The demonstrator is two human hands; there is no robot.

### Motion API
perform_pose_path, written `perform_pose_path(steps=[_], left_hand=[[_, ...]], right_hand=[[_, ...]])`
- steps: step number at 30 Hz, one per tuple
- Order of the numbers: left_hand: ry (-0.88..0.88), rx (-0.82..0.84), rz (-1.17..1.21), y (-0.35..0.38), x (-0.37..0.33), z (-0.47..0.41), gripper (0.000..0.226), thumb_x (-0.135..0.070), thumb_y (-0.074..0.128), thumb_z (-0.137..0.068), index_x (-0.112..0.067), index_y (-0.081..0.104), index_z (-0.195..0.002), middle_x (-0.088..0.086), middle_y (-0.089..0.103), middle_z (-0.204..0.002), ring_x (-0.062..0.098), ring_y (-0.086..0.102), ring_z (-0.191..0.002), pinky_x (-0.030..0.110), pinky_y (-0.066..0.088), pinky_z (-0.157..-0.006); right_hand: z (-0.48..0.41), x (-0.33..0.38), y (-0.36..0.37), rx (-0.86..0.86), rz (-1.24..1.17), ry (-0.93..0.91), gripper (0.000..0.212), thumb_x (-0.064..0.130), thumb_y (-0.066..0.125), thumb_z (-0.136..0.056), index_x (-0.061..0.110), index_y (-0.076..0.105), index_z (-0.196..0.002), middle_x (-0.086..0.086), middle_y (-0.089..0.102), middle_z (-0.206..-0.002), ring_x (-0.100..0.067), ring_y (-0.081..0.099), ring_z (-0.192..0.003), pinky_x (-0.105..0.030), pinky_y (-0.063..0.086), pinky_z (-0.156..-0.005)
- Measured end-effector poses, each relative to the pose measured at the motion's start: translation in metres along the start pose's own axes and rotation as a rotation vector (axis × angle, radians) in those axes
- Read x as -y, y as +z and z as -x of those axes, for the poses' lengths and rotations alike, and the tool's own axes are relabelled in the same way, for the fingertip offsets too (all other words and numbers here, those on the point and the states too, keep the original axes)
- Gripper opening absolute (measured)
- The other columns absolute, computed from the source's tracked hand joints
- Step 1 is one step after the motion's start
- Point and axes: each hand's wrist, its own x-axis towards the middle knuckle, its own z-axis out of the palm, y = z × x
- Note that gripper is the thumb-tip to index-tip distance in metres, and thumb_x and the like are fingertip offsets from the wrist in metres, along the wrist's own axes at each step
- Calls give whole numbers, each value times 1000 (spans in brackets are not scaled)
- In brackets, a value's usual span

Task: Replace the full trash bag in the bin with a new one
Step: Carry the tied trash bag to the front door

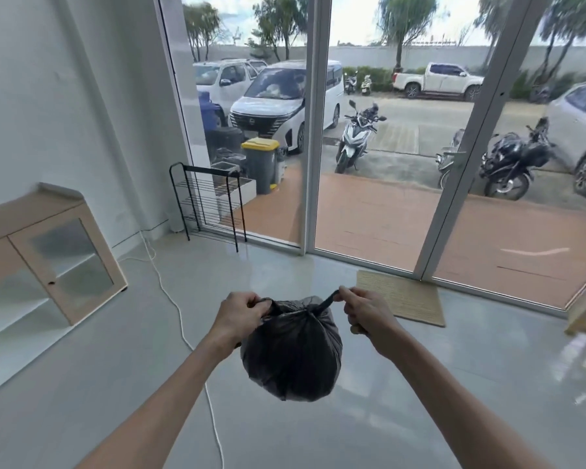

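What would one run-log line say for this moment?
step: tying bag | left hand: grips one tie end | right hand: grips other tie end | black trash bag: gathered shut, off the floor

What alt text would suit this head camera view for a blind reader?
The left hand and right hand hold a full black trash bag above the floor, each pinching one end of its tie. Beyond are a doormat and glass doors.
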Motion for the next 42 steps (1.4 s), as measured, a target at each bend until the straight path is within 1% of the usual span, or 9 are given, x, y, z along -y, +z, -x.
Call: perform_pose_path(steps=[6, 12, 15, 19, 23, 26, 32, 36, 42], left_hand=[[16, -8, -38, 10, -16, -130, 31, -31, 69, -90, -11, 65, -66, -5, 55, -48, 6, 45, -37, 18, 28, -31], [33, 101, 3, 10, -32, -272, 27, -28, 67, -92, -9, 68, -73, 2, 61, -63, 16, 52, -56, 27, 40, -52], [31, 167, -2, 2, -40, -341, 26, -28, 66, -93, -10, 67, -75, -1, 56, -58, 13, 47, -50, 23, 35, -43], [11, 227, 14, 2, -43, -424, 24, -25, 65, -94, -6, 68, -81, 0, 55, -59, 13, 45, -48, 23, 35, -44], [-28, 250, 10, 7, -41, -497, 25, -26, 64, -94, -5, 67, -81, 2, 54, -58, 13, 43, -43, 18, 30, -36], [-52, 241, 36, 15, -36, -560, 24, -23, 64, -95, -8, 65, -76, 3, 52, -56, 14, 41, -39, 19, 31, -39], [-136, 214, 55, 32, -18, -672, 27, -21, 64, -94, 1, 67, -79, 2, 47, -49, 15, 37, -34, 21, 31, -38], [-180, 210, 72, 44, -13, -747, 27, -20, 63, -95, -6, 61, -72, 5, 44, -52, 17, 34, -36, 21, 29, -40], [-233, 273, 98, 57, -11, -839, 24, -15, 60, -98, -7, 59, -75, 6, 42, -54, 15, 32, -34, 19, 26, -36]], right_hand=[[-126, 19, 9, -9, -4, 1, 30, 29, 55, -101, 10, 69, -83, 5, 34, -56, -10, 27, -45, -22, 25, -40], [-257, 41, 21, -101, 5, 5, 31, 30, 56, -100, 11, 71, -82, 7, 37, -52, -9, 29, -42, -20, 26, -39], [-319, 52, 31, -140, -8, 15, 29, 30, 56, -100, 11, 71, -84, 7, 37, -53, -9, 29, -42, -20, 27, -39], [-388, 59, 42, -181, -34, 59, 31, 32, 56, -101, 12, 70, -82, 8, 38, -51, -9, 29, -42, -20, 28, -38], [-459, 67, 50, -183, -41, 63, 31, 32, 55, -101, 11, 69, -82, 6, 36, -54, -9, 27, -44, -20, 27, -38], [-520, 66, 58, -194, -69, 82, 31, 31, 54, -102, 12, 68, -83, 5, 34, -55, -9, 27, -45, -19, 27, -37], [-634, 56, 70, -164, -91, 123, 35, 35, 53, -102, 11, 70, -83, 5, 32, -54, -9, 27, -43, -22, 27, -40], [-716, 66, 75, -127, -20, 183, 38, 37, 52, -102, 11, 70, -81, 5, 32, -54, -9, 28, -41, -22, 28, -40], [-808, 75, 86, -97, 7, 257, 41, 38, 49, -103, 10, 71, -83, 7, 34, -49, -7, 29, -39, -22, 28, -40]])
